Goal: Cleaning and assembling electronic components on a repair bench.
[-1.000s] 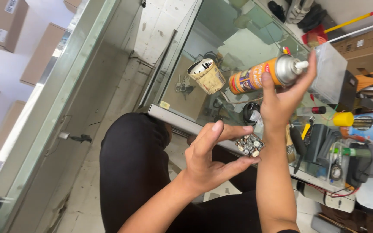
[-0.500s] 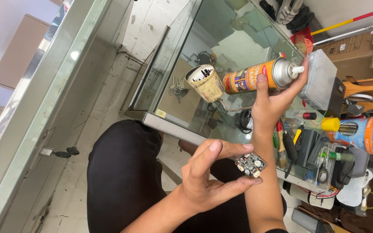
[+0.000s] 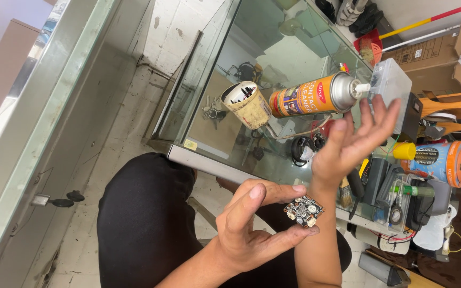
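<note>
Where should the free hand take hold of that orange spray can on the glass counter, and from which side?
Grip the spray can around its orange mid-body, coming from the near side where the right hand is open. It lies on its side, nozzle right; a cup crowds its base.

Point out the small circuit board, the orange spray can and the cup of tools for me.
small circuit board [image 3: 303, 211], head view, centre of its component face.
orange spray can [image 3: 301, 97], head view, middle of its labelled body.
cup of tools [image 3: 251, 107], head view, its cream side wall.
</note>
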